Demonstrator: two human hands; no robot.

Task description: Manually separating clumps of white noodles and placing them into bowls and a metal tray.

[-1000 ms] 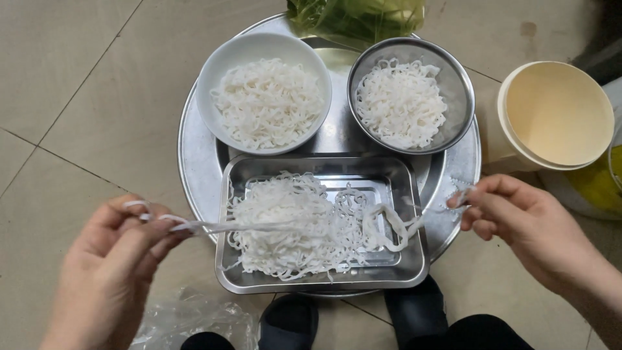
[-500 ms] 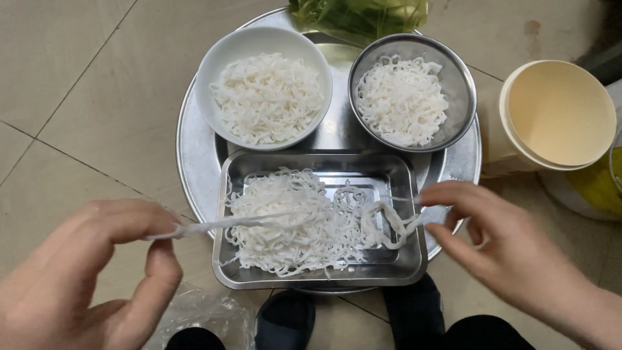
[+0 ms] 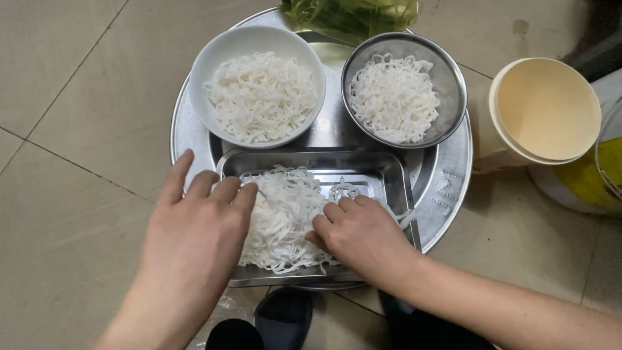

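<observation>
Both hands rest palm down in the tray (image 3: pixel 389 170), a rectangular steel one that sits on the near part of a round platter (image 3: pixel 447 188) on the tiled floor (image 3: pixel 78 129). The left hand (image 3: pixel 197 227) lies flat with its fingers spread loosely over the tray's left rim and the edge of the noodles (image 3: pixel 285 220), a single white heap in the tray; it covers that side of the heap, and whether any strands are pinched under it cannot be told. The right hand (image 3: pixel 363 236) is curled, knuckles up, fingertips pressed into the noodles at the middle of the tray; its fingertips are buried, so its grip is not clear either. The tray's near rim is partly hidden by both wrists. Behind the tray stand two round bowls of noodles, side by side: a white bowl (image 3: pixel 214 65) on the left and a steel bowl (image 3: pixel 450 78) on the right. Green leaves (image 3: pixel 350 13) at the far edge of the platter are cut off by the top of the frame. To the right, off the platter, one cream cup (image 3: pixel 547 110) lies tilted, its mouth facing up, and beside it a yellow and white object (image 3: pixel 593 185) is cut off at the frame's right edge. Two dark slippers (image 3: pixel 282 317) show at the bottom edge.
</observation>
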